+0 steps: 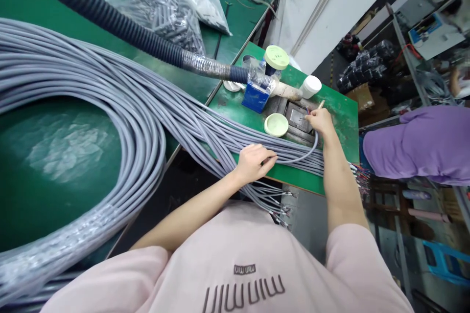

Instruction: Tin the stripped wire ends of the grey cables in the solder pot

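My right hand [320, 120] is closed round the end of a grey cable [315, 143], its thin bare wires pointing left over a small square metal pot [298, 117] with a shiny surface. From there the cable bends down and runs back left toward my left hand [256, 160]. That hand rests on the bundle of grey cables [223, 132], thumb and fingers pinched together at the same cable. An open pale green tub [276, 124] stands just left of the pot. Stripped ends with coloured wires [360, 176] stick out beyond my right forearm.
A ribbed black hose [147, 44] reaches over the bench to a nozzle [286, 91] beside a blue box [254, 98]. A green-lidded container [276, 57] and a white jar [310, 86] stand behind. Large cable coils [143, 132] lie left. A person in purple [422, 146] is at right.
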Available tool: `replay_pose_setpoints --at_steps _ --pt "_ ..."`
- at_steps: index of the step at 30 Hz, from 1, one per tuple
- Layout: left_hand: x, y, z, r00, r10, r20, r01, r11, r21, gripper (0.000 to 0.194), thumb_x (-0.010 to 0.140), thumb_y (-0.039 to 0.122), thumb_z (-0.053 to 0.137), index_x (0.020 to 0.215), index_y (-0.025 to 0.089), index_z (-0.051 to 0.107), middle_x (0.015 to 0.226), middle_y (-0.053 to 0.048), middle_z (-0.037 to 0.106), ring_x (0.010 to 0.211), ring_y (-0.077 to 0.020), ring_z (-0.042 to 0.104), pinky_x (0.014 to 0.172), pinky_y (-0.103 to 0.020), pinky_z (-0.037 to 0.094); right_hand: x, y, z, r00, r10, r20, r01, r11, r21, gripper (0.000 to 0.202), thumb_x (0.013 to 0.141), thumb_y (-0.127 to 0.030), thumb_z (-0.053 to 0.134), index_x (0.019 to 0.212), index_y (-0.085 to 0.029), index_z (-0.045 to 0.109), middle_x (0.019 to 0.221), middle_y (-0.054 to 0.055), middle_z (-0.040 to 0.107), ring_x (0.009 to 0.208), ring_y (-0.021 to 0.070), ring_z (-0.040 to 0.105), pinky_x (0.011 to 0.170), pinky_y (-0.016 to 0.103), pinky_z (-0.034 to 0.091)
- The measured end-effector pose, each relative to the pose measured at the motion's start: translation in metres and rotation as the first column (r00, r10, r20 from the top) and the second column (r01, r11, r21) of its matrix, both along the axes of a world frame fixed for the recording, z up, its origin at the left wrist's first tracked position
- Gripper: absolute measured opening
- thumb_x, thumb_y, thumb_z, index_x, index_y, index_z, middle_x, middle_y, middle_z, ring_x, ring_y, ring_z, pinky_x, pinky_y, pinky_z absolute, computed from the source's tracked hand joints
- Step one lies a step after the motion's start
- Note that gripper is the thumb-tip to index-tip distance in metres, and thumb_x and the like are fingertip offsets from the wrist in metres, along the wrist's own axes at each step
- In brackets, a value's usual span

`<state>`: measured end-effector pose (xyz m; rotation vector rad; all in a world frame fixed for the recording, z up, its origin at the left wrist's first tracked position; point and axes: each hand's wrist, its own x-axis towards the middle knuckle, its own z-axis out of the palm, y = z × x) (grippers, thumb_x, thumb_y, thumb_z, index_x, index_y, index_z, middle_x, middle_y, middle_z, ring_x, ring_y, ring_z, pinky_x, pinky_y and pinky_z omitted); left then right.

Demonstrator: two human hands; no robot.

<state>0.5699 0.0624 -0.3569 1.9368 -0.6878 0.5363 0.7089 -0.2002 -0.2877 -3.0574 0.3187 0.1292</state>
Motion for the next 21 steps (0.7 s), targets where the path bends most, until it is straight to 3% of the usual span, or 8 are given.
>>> replay_pose_setpoints --at_steps 5,21 --pt "0.000 0.000 0.001 1.000 -0.003 0.014 0.003 1.000 0.020 0.018 0.090 0.030 0.056 0.082 0.020 0.069 0.058 0.001 0.063 0.055 -0.0108 0.052 0.060 -0.028 0.034 0.005 0.001 -0.006 0.999 -0.035 -0.037 0.034 0.999 -0.024 0.023 0.075 -0.032 0.057 0.073 -0.015 0.071 0.082 0.011 0.070 0.083 0.0228 0.062 0.072 0.030 0.042" --pt "0.001 0.000 0.001 1.000 -0.002 0.003 0.002 0.999 0.041 0.021 0.091 0.031 0.054 0.081 0.020 0.069 0.058 0.001 0.064 0.055 -0.0109 0.053 0.059 -0.028 0.034 0.010 0.002 -0.013 0.996 -0.044 -0.074 0.041 0.998 -0.048 0.027 0.076 -0.033 0.057 0.084 -0.014 0.074 0.088 0.014 0.071 0.086 0.0241 0.063 0.076 0.031 0.045"
